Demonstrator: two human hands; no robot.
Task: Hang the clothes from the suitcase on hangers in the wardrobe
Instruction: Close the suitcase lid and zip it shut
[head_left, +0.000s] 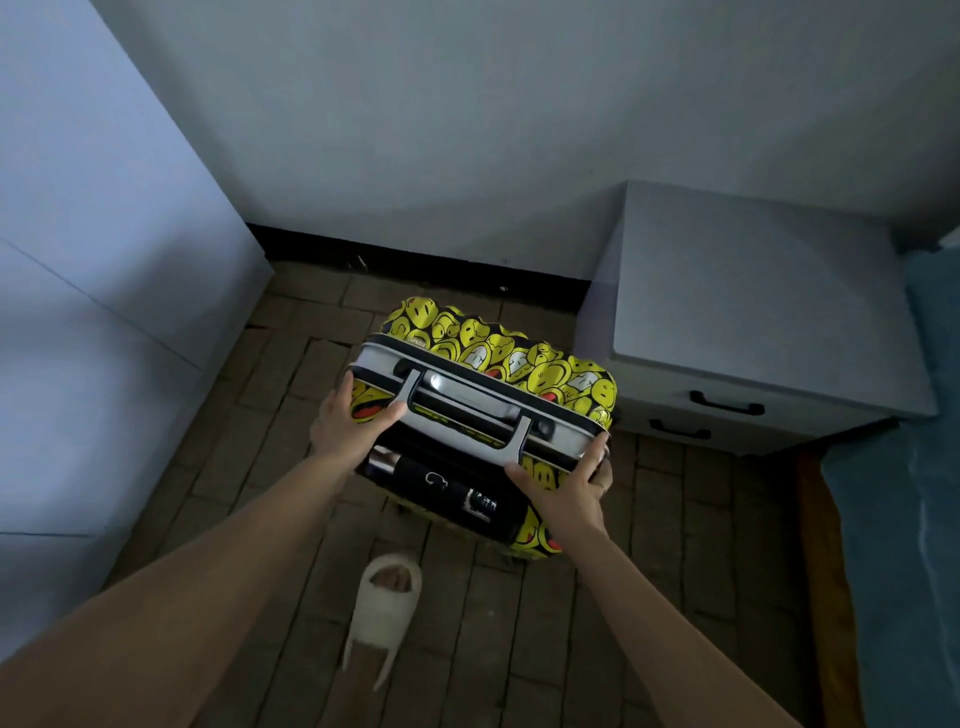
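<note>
- Gripping suitcase (519, 358) top corners: left hand (347, 422) and right hand (566, 486), fingers spread and curled over the edges.
- Counted: one suitcase, one slipper (382, 605), one nightstand (753, 322).

The floor (270, 415) is laid with brown, brick-like tiles, worn and cracked in places, and ends at a black skirting strip along the pale wall. On it stands a suitcase (498, 358) printed with yellow smiley faces, closed and upright with its grey top handle facing up, just beside a pale bedside cabinet (753, 332) with two dark drawer pulls that also rests on the tiles. Nearer the camera a foot in a cream slipper (382, 613) is planted on the floor, and a tall pale cabinet (104, 291) rises from it at the left.
</note>
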